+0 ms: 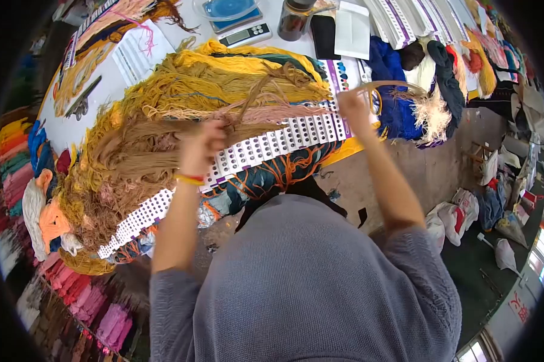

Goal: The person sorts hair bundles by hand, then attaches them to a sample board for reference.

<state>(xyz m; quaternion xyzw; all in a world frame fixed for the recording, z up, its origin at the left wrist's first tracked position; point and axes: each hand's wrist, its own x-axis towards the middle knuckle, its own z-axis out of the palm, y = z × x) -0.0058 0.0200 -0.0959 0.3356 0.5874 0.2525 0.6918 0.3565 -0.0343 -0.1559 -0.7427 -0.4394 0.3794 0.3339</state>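
My left hand (207,142), with a red and yellow band at its wrist, is slightly blurred. Its fingers are curled around strands of brown embroidery thread (154,148) from the heap beneath it. To the right, my right hand (355,111) is a fist gripping a tan thread hank (395,88), whose loose end trails off to the right. Between and below my hands runs a row of white cards with punched holes (272,145). Mustard and yellow thread (224,75) lies piled beyond my left hand.
A digital scale (245,35), a dark jar (295,21), a black phone (323,37) and a white booklet (352,30) line the far side. Scissors (85,96) lie left. Blue hanks (398,90) hang at the table's right edge. Bags (459,214) sit on the floor.
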